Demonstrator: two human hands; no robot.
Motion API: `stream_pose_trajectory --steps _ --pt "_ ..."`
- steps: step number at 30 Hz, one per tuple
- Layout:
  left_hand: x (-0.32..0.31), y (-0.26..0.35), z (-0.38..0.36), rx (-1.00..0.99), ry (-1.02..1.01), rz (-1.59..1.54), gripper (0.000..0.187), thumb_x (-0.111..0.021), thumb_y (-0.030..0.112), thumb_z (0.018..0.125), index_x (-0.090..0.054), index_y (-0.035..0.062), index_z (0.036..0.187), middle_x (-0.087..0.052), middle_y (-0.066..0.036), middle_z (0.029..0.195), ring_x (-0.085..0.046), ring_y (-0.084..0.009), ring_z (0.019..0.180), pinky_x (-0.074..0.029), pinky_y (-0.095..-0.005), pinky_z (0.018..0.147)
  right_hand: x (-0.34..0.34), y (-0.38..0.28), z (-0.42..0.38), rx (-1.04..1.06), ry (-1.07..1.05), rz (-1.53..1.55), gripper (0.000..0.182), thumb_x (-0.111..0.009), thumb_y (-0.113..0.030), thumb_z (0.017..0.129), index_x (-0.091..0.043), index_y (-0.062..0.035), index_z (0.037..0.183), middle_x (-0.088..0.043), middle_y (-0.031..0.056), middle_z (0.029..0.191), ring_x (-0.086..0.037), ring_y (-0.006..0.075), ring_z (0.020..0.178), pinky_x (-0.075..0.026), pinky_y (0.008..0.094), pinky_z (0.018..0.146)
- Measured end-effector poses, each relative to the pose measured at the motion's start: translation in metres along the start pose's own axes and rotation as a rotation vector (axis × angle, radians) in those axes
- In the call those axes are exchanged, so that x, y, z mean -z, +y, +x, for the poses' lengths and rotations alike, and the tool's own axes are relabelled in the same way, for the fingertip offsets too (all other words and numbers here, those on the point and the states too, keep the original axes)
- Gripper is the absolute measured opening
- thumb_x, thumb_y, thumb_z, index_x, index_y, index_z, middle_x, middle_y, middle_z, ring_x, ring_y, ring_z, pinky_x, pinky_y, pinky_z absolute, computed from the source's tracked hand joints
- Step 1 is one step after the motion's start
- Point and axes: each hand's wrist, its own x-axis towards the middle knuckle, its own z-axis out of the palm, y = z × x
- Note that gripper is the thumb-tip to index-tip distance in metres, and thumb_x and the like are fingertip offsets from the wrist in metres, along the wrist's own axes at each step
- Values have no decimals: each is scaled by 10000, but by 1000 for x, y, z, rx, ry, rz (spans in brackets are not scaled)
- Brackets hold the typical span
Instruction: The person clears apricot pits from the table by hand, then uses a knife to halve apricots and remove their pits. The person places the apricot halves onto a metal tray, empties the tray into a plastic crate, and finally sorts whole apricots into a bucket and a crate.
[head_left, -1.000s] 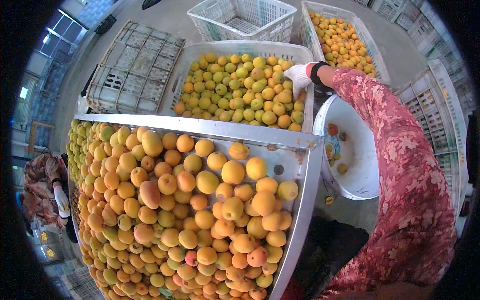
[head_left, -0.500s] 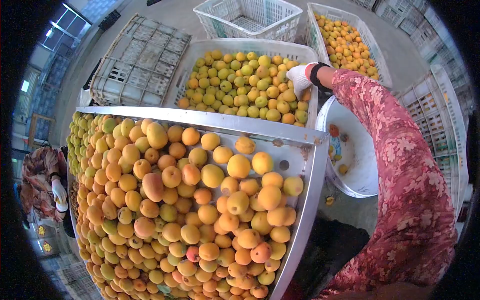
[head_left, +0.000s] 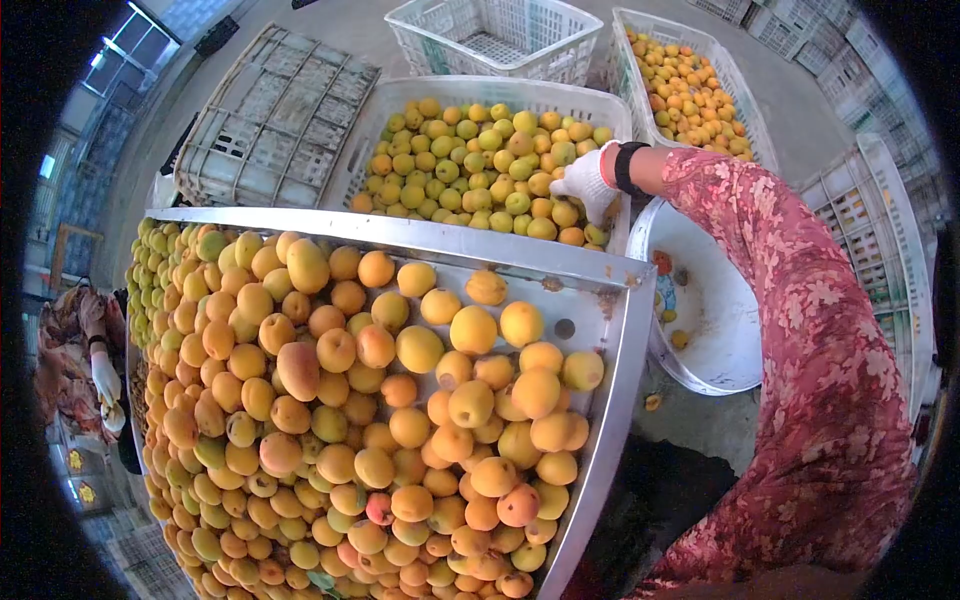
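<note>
My right hand (head_left: 588,183), in a white knitted glove, reaches over the right end of a pale plastic crate (head_left: 590,97). Its fingers are apart and rest against the yellow-green apricots (head_left: 480,165) that fill this crate. No fruit shows in its grip, though the underside of the hand is hidden. Nearer to me, a metal-rimmed sorting table (head_left: 420,236) carries a large heap of orange and yellow apricots (head_left: 290,370), thinner toward its right corner. My left hand is out of view.
A white bucket (head_left: 735,380) with a few fruits inside stands right of the table. Around the filled crate are an overturned crate (head_left: 270,120), an upright white crate (head_left: 500,40) and another apricot-filled crate (head_left: 690,90). Another person's gloved hand (head_left: 106,380) appears far left.
My right hand has moved slightly left and toward me over the crate, its fingers spreading onto the fruit. The view has shifted a little; the other person's hand is slightly lower.
</note>
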Motion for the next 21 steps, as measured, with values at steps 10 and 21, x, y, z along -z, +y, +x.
stream_pose_trajectory --steps 10,21 --pt "8 -6 -11 7 -5 -23 266 -656 282 833 -627 55 969 -661 -187 944 -617 -413 849 -494 -516 747 5 -12 -2 -93 -122 -148 841 -778 -366 687 -435 -124 1415 -627 148 1237 -617 325 1126 -501 438 902" --pt "39 -19 -44 -13 -30 -71 271 -664 235 822 -564 20 953 -575 -209 893 -541 -436 802 -446 -521 712 32 1 -36 -119 479 134 767 -779 -250 603 -512 -36 1289 -661 243 1087 -642 384 1030 -521 428 874"
